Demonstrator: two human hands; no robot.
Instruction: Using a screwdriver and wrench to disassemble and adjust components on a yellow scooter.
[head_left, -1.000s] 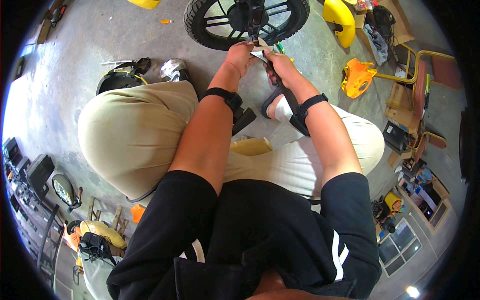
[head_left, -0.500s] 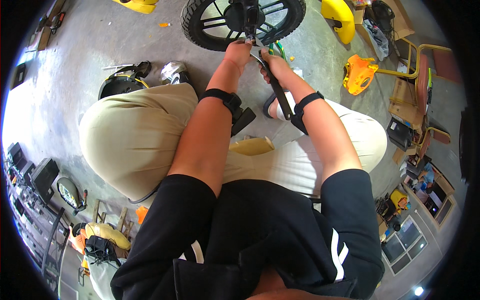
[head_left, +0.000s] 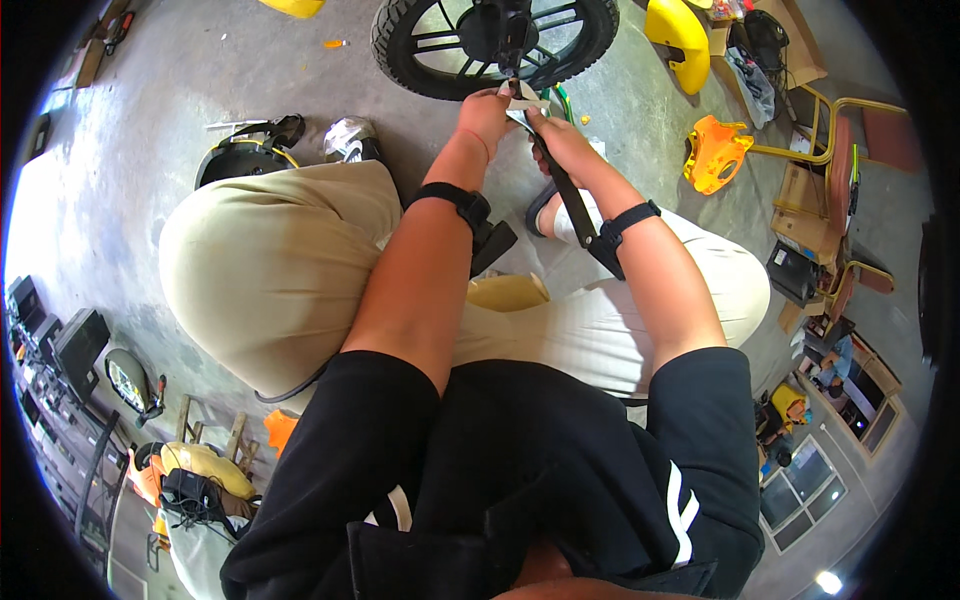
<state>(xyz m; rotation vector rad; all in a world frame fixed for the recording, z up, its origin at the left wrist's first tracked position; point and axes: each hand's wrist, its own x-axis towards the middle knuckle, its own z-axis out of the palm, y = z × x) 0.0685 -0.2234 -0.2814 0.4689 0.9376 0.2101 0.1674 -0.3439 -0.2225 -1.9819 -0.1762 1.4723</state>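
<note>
In front of me stands a black spoked wheel (head_left: 400, 55), with a dark fork leg (head_left: 515, 50) coming down over its hub. My left hand (head_left: 484, 113) is closed in a pinch at the fork's lower end; what its fingertips hold is too small to make out. My right hand (head_left: 560, 140) is closed round a long flat black-handled tool (head_left: 566, 188), whose handle slants back toward my right forearm. Between the two hands a pale strip (head_left: 527, 104) shows, partly hidden by fingers. Black straps (head_left: 450, 191) circle both forearms.
Yellow (head_left: 678, 45) and orange (head_left: 716, 155) body panels lie on the floor to the right, near metal-framed chairs (head_left: 872, 135) and cardboard boxes (head_left: 803, 210). A helmet-like black shell (head_left: 240, 160) lies left of the wheel. My bent knees flank the work.
Both hands have shifted slightly right in the picture, and the wheel with them. The pale strip between the hands shows more plainly. My right hand keeps its hold on the tool.
</note>
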